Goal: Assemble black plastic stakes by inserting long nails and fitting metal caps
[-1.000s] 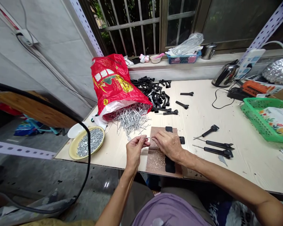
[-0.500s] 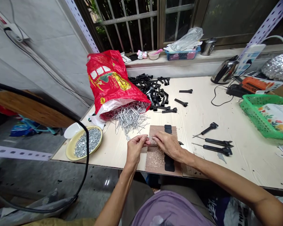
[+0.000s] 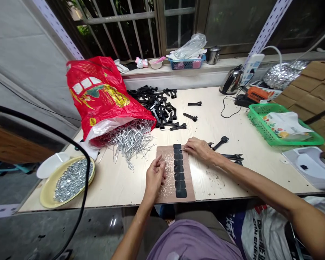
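Pinching a thin metal pin [image 3: 181, 150] in my right hand [image 3: 199, 148], I hold its tip at the upper end of a row of black pads [image 3: 179, 168]; whether it touches one I cannot tell. A moment ago both hands met around such a piece, left of that row. Now my left hand [image 3: 155, 175] sits apart at the left edge of the brown board [image 3: 189, 187], fingers loosely curled, nothing seen in it. I judge that the work has passed to the right hand alone, at the pads. The row, partly covered before, now shows almost whole, while my arm [image 3: 241, 176] hides some of the black tools [image 3: 221, 143]. Farther left, loose pins [image 3: 132, 141] spill from the red bag [image 3: 97, 97] onto the bench [image 3: 219, 124].
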A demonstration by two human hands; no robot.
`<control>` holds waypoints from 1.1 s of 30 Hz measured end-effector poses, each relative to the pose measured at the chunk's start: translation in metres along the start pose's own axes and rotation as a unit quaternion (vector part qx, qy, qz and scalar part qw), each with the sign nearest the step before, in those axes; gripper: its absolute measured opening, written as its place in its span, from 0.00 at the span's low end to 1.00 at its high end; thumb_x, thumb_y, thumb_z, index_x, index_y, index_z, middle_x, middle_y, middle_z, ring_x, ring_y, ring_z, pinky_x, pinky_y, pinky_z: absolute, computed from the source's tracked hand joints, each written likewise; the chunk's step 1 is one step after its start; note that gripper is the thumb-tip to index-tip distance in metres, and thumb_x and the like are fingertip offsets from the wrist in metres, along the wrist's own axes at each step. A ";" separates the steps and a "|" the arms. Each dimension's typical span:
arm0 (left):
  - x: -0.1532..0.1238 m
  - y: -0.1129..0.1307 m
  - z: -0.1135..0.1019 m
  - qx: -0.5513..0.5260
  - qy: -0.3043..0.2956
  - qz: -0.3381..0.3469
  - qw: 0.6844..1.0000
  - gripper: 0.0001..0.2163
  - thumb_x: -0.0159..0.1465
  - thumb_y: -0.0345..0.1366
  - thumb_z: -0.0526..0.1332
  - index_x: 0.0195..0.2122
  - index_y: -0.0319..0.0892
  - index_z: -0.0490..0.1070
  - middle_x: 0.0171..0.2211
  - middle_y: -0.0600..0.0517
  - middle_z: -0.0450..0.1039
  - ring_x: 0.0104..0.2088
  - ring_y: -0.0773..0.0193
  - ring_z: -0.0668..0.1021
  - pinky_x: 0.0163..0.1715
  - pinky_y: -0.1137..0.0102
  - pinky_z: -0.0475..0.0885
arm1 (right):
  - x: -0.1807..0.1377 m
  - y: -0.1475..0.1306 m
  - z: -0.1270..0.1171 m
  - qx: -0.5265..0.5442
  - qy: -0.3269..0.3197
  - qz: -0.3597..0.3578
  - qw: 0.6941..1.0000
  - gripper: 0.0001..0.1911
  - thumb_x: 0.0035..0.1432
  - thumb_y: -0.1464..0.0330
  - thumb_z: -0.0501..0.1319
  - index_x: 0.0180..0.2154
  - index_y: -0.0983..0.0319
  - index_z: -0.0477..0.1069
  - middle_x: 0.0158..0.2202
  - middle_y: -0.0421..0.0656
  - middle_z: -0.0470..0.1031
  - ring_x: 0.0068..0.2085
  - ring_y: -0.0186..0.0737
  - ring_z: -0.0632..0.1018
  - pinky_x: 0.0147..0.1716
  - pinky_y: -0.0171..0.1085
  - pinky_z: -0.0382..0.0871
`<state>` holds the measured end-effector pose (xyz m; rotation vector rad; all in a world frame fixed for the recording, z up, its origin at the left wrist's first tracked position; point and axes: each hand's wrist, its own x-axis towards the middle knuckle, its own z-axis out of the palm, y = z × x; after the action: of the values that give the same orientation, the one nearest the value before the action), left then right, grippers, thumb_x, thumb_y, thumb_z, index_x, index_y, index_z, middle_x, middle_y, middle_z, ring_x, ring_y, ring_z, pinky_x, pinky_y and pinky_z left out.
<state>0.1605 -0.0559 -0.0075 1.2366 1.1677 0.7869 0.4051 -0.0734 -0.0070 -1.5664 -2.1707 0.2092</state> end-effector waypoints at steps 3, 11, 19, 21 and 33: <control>0.001 -0.005 0.005 0.035 0.041 0.044 0.998 0.26 0.60 0.46 0.59 0.57 0.41 0.63 0.30 0.55 0.67 0.18 0.76 0.65 0.16 0.79 0.61 | -0.015 -0.007 0.012 0.018 -0.051 -0.110 0.993 0.15 0.67 0.68 0.48 0.36 0.64 0.72 0.33 0.43 0.72 0.34 0.34 0.70 0.29 0.33 0.66; 0.002 -0.015 0.008 0.079 0.079 0.078 0.991 0.24 0.60 0.46 0.59 0.55 0.42 0.64 0.31 0.54 0.66 0.20 0.75 0.65 0.19 0.77 0.62 | -0.021 -0.017 0.009 0.017 -0.016 -0.099 0.995 0.15 0.67 0.70 0.47 0.34 0.65 0.70 0.31 0.43 0.70 0.33 0.33 0.69 0.27 0.31 0.66; 0.001 -0.013 0.010 0.078 0.093 0.075 0.990 0.24 0.59 0.47 0.59 0.55 0.43 0.64 0.31 0.55 0.65 0.21 0.74 0.65 0.20 0.77 0.62 | -0.025 -0.021 0.003 0.030 -0.041 -0.142 0.989 0.17 0.67 0.73 0.43 0.34 0.66 0.69 0.31 0.43 0.70 0.32 0.32 0.68 0.25 0.31 0.66; 0.001 -0.013 0.011 0.076 0.096 0.073 0.990 0.24 0.59 0.47 0.59 0.55 0.43 0.65 0.31 0.55 0.65 0.21 0.74 0.65 0.19 0.77 0.61 | -0.029 -0.019 0.006 0.043 -0.075 -0.197 0.977 0.16 0.67 0.73 0.45 0.34 0.65 0.70 0.31 0.42 0.70 0.33 0.32 0.68 0.24 0.30 0.64; 0.001 -0.011 0.013 0.090 0.092 0.081 0.988 0.24 0.60 0.46 0.59 0.55 0.41 0.63 0.32 0.54 0.65 0.21 0.74 0.64 0.19 0.78 0.61 | -0.047 -0.036 0.011 0.051 -0.065 -0.201 0.976 0.15 0.67 0.70 0.46 0.33 0.63 0.69 0.32 0.42 0.70 0.35 0.34 0.67 0.31 0.33 0.62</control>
<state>0.1716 -0.0609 -0.0191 1.4452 1.3221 0.9502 0.3811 -0.1283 -0.0155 -1.0553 -2.4796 0.2933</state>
